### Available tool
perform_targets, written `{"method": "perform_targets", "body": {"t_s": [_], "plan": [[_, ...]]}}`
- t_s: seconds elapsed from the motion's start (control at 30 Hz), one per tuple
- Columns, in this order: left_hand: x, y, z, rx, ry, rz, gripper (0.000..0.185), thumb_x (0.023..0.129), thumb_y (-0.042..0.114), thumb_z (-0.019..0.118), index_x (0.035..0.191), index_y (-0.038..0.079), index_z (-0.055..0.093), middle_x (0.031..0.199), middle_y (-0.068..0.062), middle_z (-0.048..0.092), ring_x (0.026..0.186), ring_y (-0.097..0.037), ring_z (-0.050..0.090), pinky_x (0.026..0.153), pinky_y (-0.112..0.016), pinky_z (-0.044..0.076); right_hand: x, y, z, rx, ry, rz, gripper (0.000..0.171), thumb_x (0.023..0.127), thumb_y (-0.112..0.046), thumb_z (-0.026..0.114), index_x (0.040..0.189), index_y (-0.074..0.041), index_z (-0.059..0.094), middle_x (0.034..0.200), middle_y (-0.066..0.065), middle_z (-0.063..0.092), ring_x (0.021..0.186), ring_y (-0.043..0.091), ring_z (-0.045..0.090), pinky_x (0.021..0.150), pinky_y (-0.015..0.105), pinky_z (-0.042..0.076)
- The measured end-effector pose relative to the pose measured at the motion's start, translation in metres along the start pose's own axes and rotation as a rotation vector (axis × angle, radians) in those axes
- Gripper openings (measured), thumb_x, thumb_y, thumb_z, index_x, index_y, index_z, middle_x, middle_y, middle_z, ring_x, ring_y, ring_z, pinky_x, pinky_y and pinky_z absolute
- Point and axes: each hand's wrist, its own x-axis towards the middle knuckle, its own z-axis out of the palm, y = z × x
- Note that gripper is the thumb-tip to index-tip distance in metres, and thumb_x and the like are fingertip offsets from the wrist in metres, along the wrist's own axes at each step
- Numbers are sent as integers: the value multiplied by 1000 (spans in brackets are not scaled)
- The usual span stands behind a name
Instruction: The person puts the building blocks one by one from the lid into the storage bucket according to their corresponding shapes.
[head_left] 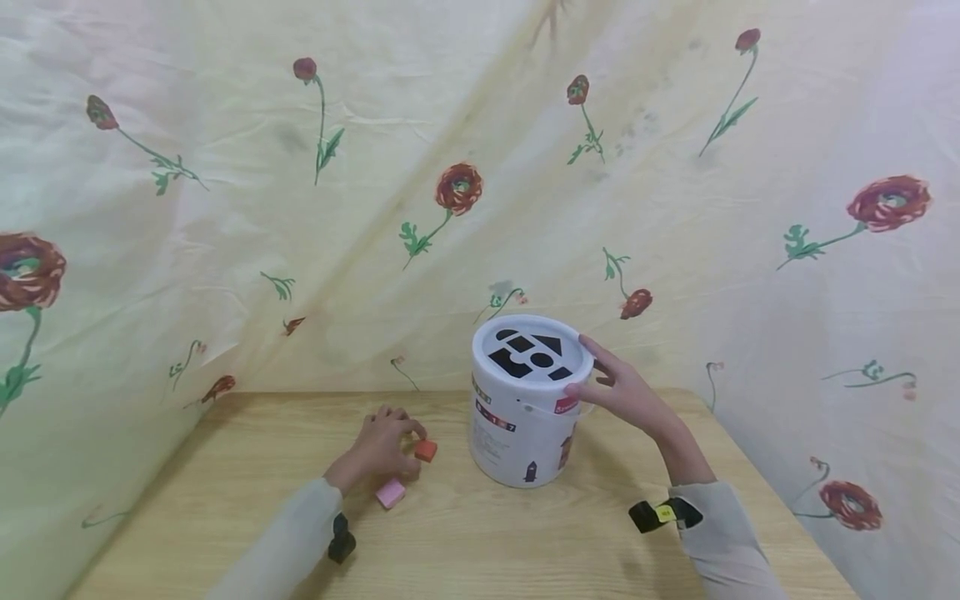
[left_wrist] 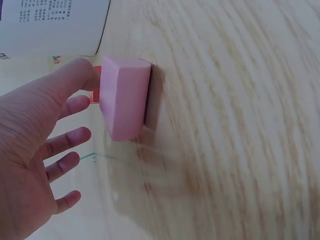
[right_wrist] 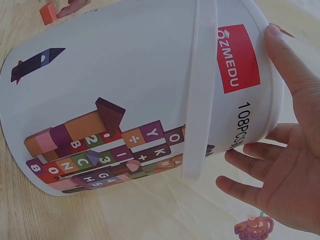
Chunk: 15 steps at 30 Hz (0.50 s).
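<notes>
My left hand (head_left: 384,443) pinches a small orange-red block (head_left: 425,451) between thumb and index finger, low over the wooden table. The other fingers are spread loosely in the left wrist view. Beside that hand lies a pink block (left_wrist: 125,97) with one curved side, which partly hides the orange-red block there. My right hand (head_left: 626,396) holds the rim of a white lidded bucket (right_wrist: 145,60), thumb on the near edge and index finger farther back. Its remaining fingers lie along the bucket's side. Black shape cut-outs mark the lid (head_left: 534,350).
The bucket stands upright toward the back of the wooden table (head_left: 465,542), its handle (right_wrist: 200,90) hanging down the side. A flower-printed cloth (head_left: 360,208) hangs behind the table and along both sides.
</notes>
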Motion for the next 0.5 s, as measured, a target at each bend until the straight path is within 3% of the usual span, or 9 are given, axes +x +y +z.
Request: {"method": "perform_targets", "body": {"t_s": [0.37, 0.5], "plan": [[-1, -3, 2, -55, -3, -73, 29, 67, 29, 87, 91, 20, 73, 111, -2, 64, 111, -26, 48, 103, -60, 38, 0, 0, 0, 2, 2, -4, 88, 93, -32, 73, 163, -14, 22, 167, 17, 27, 148, 47, 33, 112, 70, 32], [-4, 1, -5, -89, 17, -81, 28, 66, 29, 88, 87, 20, 72, 118, -7, 66, 119, -33, 51, 107, -64, 36, 0, 0, 0, 2, 0, -6, 88, 93, -32, 73, 163, -13, 22, 167, 17, 27, 148, 47, 33, 112, 70, 33]]}}
